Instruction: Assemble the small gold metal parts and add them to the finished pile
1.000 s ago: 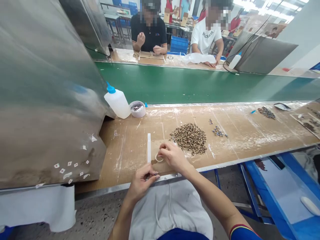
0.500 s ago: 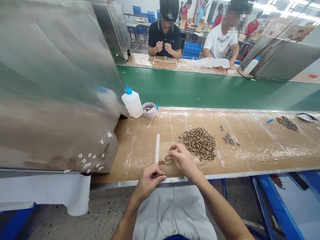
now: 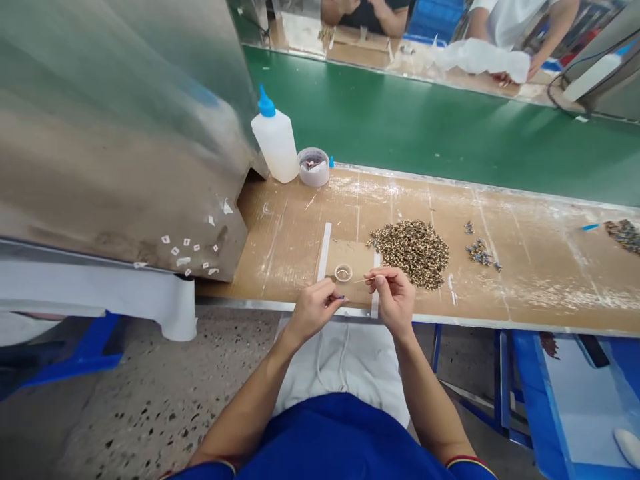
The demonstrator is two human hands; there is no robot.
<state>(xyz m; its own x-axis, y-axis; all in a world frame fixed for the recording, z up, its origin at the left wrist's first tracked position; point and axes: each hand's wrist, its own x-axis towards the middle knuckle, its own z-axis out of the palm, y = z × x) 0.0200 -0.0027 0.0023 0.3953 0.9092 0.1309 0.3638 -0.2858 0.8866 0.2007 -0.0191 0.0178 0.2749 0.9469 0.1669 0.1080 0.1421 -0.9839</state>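
My left hand is closed at the table's front edge, pinching a small dark piece between thumb and fingertips; its exact kind is too small to tell. A thin, pale toothpick-like stick is pinched in my right hand, its tip pointing left toward the other hand. Between and just beyond the hands stands a small clear round cup on a cardboard piece. Behind my right hand lies a large heap of small brass-and-dark metal parts.
A white squeeze bottle with blue cap and a tape-roll-like ring stand at back left, beside a metal housing. Several blue-tipped parts lie right of the heap. A green belt runs behind; two people sit across it.
The view has tipped downward. My right hand has drawn back from the cup to its right, and the stick now shows. The left hand still pinches the small piece.
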